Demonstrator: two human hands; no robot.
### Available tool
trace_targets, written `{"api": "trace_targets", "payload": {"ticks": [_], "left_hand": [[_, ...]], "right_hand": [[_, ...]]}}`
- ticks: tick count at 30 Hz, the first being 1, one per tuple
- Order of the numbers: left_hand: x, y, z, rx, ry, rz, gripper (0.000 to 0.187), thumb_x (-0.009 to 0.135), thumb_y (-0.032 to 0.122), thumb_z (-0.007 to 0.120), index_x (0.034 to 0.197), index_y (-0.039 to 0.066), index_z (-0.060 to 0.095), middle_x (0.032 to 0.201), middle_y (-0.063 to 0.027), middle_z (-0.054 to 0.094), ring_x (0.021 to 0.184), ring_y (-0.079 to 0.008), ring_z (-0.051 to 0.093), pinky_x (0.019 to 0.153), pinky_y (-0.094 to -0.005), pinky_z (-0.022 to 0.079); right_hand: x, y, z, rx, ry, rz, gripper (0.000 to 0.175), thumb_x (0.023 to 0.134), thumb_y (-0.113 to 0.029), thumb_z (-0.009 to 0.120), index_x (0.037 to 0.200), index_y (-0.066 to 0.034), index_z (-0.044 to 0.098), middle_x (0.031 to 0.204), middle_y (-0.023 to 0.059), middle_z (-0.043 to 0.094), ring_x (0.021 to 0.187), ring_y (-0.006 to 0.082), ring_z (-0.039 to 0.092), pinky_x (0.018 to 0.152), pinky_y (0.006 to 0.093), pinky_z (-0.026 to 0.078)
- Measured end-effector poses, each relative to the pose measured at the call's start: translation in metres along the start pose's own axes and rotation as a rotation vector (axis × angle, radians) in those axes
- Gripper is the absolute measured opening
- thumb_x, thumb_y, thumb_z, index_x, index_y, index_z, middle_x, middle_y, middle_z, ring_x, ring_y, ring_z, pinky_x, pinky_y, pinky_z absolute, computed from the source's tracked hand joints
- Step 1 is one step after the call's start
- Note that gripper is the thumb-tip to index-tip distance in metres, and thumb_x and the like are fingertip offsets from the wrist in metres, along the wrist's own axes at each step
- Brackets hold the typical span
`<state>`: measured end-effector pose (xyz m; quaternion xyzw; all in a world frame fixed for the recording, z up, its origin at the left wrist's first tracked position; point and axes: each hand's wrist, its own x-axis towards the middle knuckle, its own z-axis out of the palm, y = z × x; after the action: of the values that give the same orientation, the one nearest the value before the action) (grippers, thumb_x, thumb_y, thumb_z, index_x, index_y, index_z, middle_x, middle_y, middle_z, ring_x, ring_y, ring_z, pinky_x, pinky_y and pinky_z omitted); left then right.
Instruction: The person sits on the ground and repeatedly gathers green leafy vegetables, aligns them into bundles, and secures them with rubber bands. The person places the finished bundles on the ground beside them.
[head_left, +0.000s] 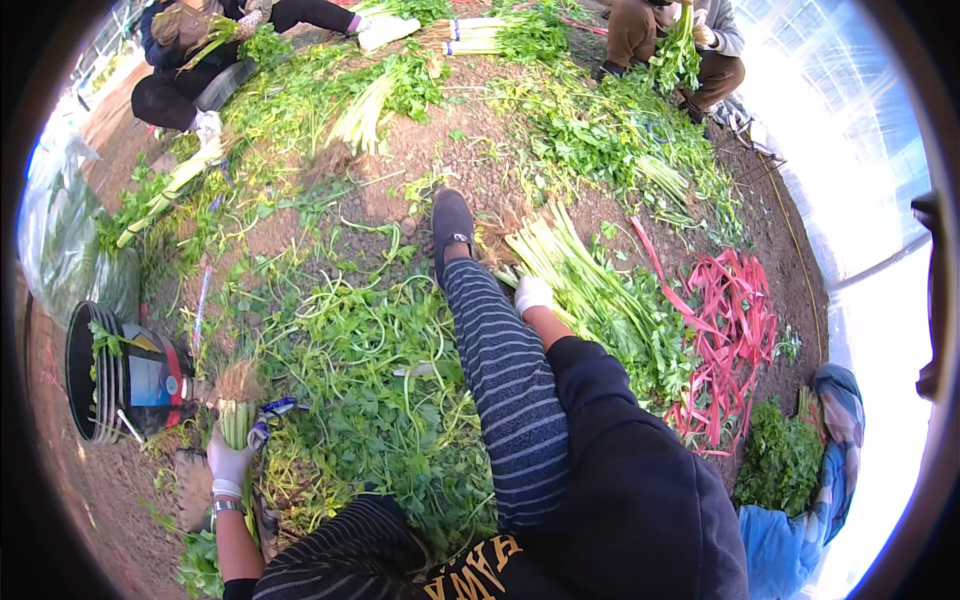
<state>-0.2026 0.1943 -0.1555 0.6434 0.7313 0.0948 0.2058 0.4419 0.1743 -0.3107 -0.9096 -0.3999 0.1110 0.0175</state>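
My left hand (229, 459), in a white glove, is closed around a bunch of celery (237, 421) held roots up at the lower left. Blue tape or ribbon (262, 426) lies against that bunch, beside my fingers. On the other side of my outstretched leg, my right hand (533, 294), also gloved, rests at the root end of a large pile of celery stalks (564, 259). Its fingers are partly hidden, so whether it grips a stalk is unclear. Pink plastic ribbons (729, 330) lie tangled right of the pile.
Trimmed celery leaves (375, 352) cover the soil between my legs. A black bucket (112, 375) lies on its side at left, near a clear plastic bag (71, 225). Two people (176, 82) (645, 37) sit across, handling celery. A blue cloth (780, 544) lies at lower right.
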Motion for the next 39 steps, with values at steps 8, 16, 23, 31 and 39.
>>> {"api": "trace_targets", "payload": {"ticks": [8, 16, 23, 31, 39], "left_hand": [[0.000, -0.008, 0.001, 0.035, 0.001, 0.002, 0.087, 0.057, 0.026, 0.082, 0.129, -0.007, 0.045, 0.111, -0.0256, 0.061, 0.102, -0.0363, 0.061, 0.091, -0.0389, 0.047], [-0.006, 0.022, -0.010, 0.216, -0.016, 0.060, 0.112, 0.059, 0.025, 0.083, 0.148, 0.014, 0.017, 0.124, -0.0235, 0.056, 0.112, -0.0372, 0.056, 0.097, -0.0389, 0.044], [0.020, 0.001, -0.055, -0.208, -0.039, 0.444, 0.082, 0.068, 0.022, 0.079, 0.136, 0.000, 0.039, 0.130, -0.0203, 0.051, 0.118, -0.0319, 0.052, 0.101, -0.0375, 0.040], [-0.146, 0.214, -0.158, -0.567, -0.302, 0.912, 0.071, 0.080, 0.026, 0.073, 0.137, 0.000, 0.039, 0.133, -0.0170, 0.051, 0.125, -0.0246, 0.048, 0.105, -0.0350, 0.037], [-0.198, 0.239, -0.113, -1.000, -0.587, 0.879, 0.069, 0.085, 0.029, 0.070, 0.139, 0.002, 0.037, 0.135, -0.0164, 0.049, 0.124, -0.0226, 0.049, 0.105, -0.0352, 0.036]], "right_hand": [[-0.018, 0.045, -0.094, 0.376, -0.062, -0.173, 0.055, 0.081, -0.029, 0.057, 0.126, 0.0025, 0.051, 0.119, 0.0293, 0.056, 0.116, 0.0401, 0.052, 0.099, 0.0406, 0.041], [-0.146, 0.135, -0.323, 1.265, -0.121, -0.106, 0.018, 0.089, -0.012, 0.063, 0.103, -0.0010, 0.064, 0.082, 0.0040, 0.068, 0.061, 0.0088, 0.059, 0.055, 0.0202, 0.048], [-0.262, 0.133, -0.491, 1.108, 0.270, -0.443, 0.017, 0.090, -0.016, 0.062, 0.101, -0.0026, 0.064, 0.088, 0.0064, 0.071, 0.066, 0.0080, 0.059, 0.057, 0.0189, 0.044], [-0.323, -0.034, -0.473, 1.358, 0.184, -0.931, 0.019, 0.090, -0.015, 0.063, 0.103, -0.0007, 0.064, 0.095, 0.0054, 0.069, 0.081, 0.0094, 0.061, 0.073, 0.0250, 0.047], [-0.362, -0.169, -0.345, 1.937, -0.648, -0.982, 0.028, 0.093, -0.019, 0.058, 0.115, -0.0012, 0.056, 0.103, 0.0121, 0.067, 0.072, 0.0070, 0.056, 0.061, 0.0183, 0.043]]}}
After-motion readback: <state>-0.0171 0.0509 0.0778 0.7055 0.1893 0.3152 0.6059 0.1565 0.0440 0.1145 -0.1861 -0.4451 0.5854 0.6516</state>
